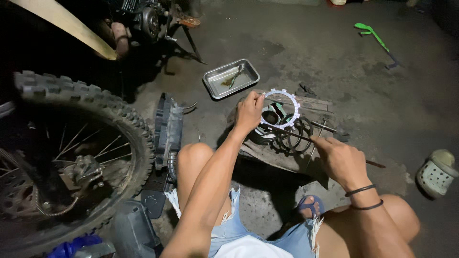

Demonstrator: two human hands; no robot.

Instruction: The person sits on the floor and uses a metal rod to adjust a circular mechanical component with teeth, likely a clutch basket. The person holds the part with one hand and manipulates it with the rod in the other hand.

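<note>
Gripping a toothed ring — left hand; right hand clasps a thin rod.

Toothed metal ring, pale, held upright above dark ring stack; thin rod crossing beneath.

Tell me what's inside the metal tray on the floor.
The tray holds a shallow pool of brownish liquid and a small dark part lying in it. What that part is, I cannot tell. The tray bottom under the liquid is partly hidden.
</note>
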